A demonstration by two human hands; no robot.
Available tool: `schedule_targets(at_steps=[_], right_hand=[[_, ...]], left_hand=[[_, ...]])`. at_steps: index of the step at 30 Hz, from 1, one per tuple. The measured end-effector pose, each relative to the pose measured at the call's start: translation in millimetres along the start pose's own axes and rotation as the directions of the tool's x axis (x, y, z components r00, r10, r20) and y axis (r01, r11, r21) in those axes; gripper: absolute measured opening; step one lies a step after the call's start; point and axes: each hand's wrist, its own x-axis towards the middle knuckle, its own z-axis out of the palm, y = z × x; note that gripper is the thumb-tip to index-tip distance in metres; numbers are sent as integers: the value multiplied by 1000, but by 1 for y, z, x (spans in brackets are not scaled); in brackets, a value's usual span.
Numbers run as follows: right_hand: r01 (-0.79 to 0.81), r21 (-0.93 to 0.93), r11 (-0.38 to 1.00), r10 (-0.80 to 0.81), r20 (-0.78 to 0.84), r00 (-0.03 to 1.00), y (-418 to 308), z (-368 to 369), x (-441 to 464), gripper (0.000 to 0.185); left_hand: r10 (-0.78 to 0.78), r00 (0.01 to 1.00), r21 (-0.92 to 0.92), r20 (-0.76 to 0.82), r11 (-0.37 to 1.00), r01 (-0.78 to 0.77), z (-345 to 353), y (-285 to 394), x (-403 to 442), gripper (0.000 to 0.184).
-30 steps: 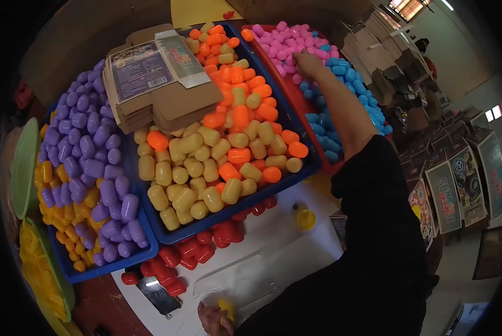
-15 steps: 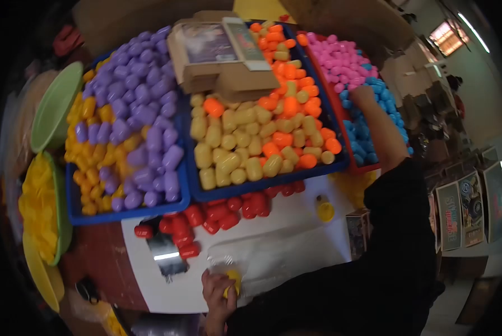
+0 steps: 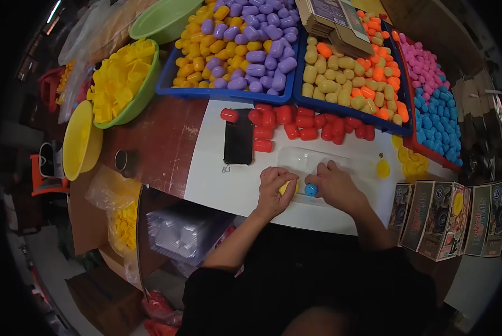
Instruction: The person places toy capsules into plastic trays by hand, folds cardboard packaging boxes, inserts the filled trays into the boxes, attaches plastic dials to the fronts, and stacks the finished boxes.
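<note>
Beyond where the black phone lies, a blue tray holds purple and amber capsules, mixed together. Farther off to the phone's right, a second blue tray holds tan and orange capsules, with a stack of flattened boxes on top, and past it a red tray holds pink and blue ones. Well to the phone's left, a green bowl is heaped with yellow pieces, near a yellow bowl. Loose red capsules run rightward from the phone, one resting on its far left corner. Nearer the person and right of the phone, the left hand is curled, its thumb and fingers closed on a yellow piece. Farther right of the phone, the right hand is bent, pinching a small blue capsule at its fingertips. That capsule sits between the two hands, over a clear plastic tray, just beside the yellow piece.
</note>
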Motion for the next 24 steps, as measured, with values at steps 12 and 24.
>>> schedule_targets(at_steps=[12, 24], right_hand=[[-117, 727, 676, -47, 202, 978, 32, -9, -28, 66], [54, 655, 754, -107, 41, 993, 31, 14, -24, 70]], left_hand=[[-57, 998, 185, -1, 981, 56, 7, 5, -5, 20], [-16, 957, 670, -291, 710, 216, -190, -103, 254, 50]])
